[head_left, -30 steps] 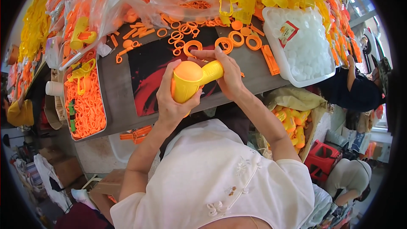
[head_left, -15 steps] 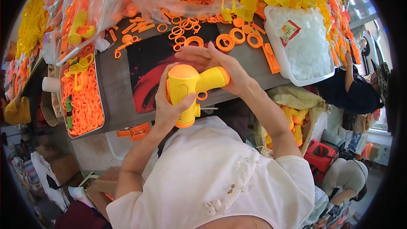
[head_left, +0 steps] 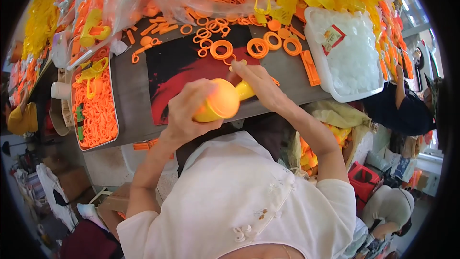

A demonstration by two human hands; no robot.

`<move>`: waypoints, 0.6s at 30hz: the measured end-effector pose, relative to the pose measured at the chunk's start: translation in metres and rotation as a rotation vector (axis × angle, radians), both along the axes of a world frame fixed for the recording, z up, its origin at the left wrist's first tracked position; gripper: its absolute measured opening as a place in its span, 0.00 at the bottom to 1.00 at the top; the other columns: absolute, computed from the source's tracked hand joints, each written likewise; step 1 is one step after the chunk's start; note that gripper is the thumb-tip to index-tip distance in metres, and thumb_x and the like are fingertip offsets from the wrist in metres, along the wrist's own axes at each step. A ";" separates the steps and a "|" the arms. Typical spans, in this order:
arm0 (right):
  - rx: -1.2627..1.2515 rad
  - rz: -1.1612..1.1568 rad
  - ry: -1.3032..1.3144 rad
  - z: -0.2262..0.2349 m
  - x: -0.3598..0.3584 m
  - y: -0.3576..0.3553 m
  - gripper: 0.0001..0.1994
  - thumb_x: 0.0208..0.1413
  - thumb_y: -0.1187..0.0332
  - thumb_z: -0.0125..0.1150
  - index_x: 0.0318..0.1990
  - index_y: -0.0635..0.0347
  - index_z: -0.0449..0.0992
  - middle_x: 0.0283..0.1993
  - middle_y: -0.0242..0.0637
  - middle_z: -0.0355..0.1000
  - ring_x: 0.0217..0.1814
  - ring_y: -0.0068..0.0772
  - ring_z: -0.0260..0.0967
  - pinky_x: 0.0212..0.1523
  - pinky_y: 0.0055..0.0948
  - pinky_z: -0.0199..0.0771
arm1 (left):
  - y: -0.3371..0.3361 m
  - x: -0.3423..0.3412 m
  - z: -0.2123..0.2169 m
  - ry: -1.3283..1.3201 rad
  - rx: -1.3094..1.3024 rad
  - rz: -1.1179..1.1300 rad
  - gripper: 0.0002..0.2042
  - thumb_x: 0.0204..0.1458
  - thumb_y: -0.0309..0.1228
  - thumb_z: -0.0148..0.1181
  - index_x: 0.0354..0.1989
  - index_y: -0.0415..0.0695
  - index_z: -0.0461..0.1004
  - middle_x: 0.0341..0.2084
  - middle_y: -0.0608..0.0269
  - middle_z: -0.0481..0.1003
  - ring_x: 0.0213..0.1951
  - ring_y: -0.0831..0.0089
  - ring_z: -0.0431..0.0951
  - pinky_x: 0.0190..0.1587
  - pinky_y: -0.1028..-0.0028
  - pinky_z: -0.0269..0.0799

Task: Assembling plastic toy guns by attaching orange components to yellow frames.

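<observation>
A yellow plastic toy shaped like a hair dryer [head_left: 211,111], with a rounded orange cap, is held above the table's near edge. My left hand [head_left: 184,110] is wrapped around its barrel, slightly blurred. The cap faces up and toward the right. At the handle [head_left: 245,90], my right hand [head_left: 258,84] is closed, its fingers curled over the far side. A small yellowish piece shows at those fingertips; whether it belongs to the toy I cannot tell. Just beyond the fingertips, loose orange rings [head_left: 221,50] lie on the table.
A dark mat with red swirls [head_left: 163,67] lies under my hands. On the left stands a tray of small orange parts [head_left: 98,124]; on the right, a white tub of translucent pieces [head_left: 326,76]. Yellow parts are heaped behind. A sack of yellow toys [head_left: 330,108] stands below right.
My left hand has turned the toy so its orange cap tips toward the right. My right hand has gone from open and flat beside the handle to closed on it.
</observation>
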State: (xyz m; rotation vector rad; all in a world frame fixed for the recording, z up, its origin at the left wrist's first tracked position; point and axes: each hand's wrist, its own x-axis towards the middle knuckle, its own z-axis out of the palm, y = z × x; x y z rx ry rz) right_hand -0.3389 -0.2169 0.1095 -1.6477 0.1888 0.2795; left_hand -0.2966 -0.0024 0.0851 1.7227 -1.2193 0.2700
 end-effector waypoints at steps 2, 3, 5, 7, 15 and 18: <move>-0.074 -0.027 0.050 -0.002 -0.013 -0.004 0.25 0.65 0.52 0.42 0.29 0.65 0.76 0.27 0.33 0.73 0.28 0.22 0.67 0.30 0.27 0.67 | 0.000 0.005 0.001 -0.050 0.103 -0.048 0.35 0.34 0.28 0.73 0.57 0.44 0.68 0.48 0.53 0.72 0.48 0.57 0.75 0.55 0.63 0.71; -0.156 -0.073 0.108 -0.004 -0.021 -0.007 0.24 0.65 0.55 0.43 0.27 0.65 0.76 0.24 0.34 0.73 0.24 0.24 0.66 0.27 0.28 0.66 | -0.001 0.007 0.001 -0.092 0.199 -0.113 0.34 0.34 0.30 0.73 0.56 0.44 0.69 0.50 0.52 0.70 0.50 0.55 0.73 0.57 0.60 0.69; -0.299 -0.146 -0.177 -0.024 -0.038 -0.016 0.21 0.63 0.58 0.45 0.27 0.65 0.76 0.23 0.36 0.72 0.21 0.28 0.65 0.24 0.30 0.65 | 0.001 0.000 0.000 0.266 0.031 -0.074 0.36 0.37 0.29 0.72 0.59 0.44 0.64 0.51 0.53 0.69 0.52 0.57 0.71 0.58 0.60 0.68; -0.433 -0.233 -0.452 -0.041 -0.043 -0.012 0.18 0.62 0.61 0.47 0.27 0.65 0.75 0.22 0.38 0.71 0.18 0.32 0.64 0.22 0.32 0.64 | 0.008 -0.014 -0.004 0.994 -0.322 -0.027 0.40 0.44 0.28 0.69 0.66 0.43 0.52 0.54 0.54 0.67 0.55 0.63 0.69 0.58 0.62 0.66; -0.374 0.114 -0.765 -0.030 0.010 0.049 0.09 0.53 0.66 0.60 0.37 0.62 0.75 0.32 0.41 0.71 0.31 0.44 0.70 0.32 0.34 0.70 | 0.034 -0.005 -0.012 1.102 -0.586 0.504 0.38 0.50 0.22 0.63 0.69 0.44 0.48 0.51 0.57 0.68 0.46 0.71 0.74 0.48 0.71 0.75; -0.699 -0.138 -0.787 -0.041 0.066 0.034 0.06 0.52 0.69 0.61 0.35 0.62 0.76 0.35 0.42 0.72 0.40 0.45 0.69 0.40 0.35 0.70 | 0.053 -0.005 -0.007 1.090 -0.689 0.554 0.38 0.50 0.22 0.63 0.69 0.44 0.48 0.51 0.57 0.69 0.46 0.70 0.75 0.49 0.70 0.75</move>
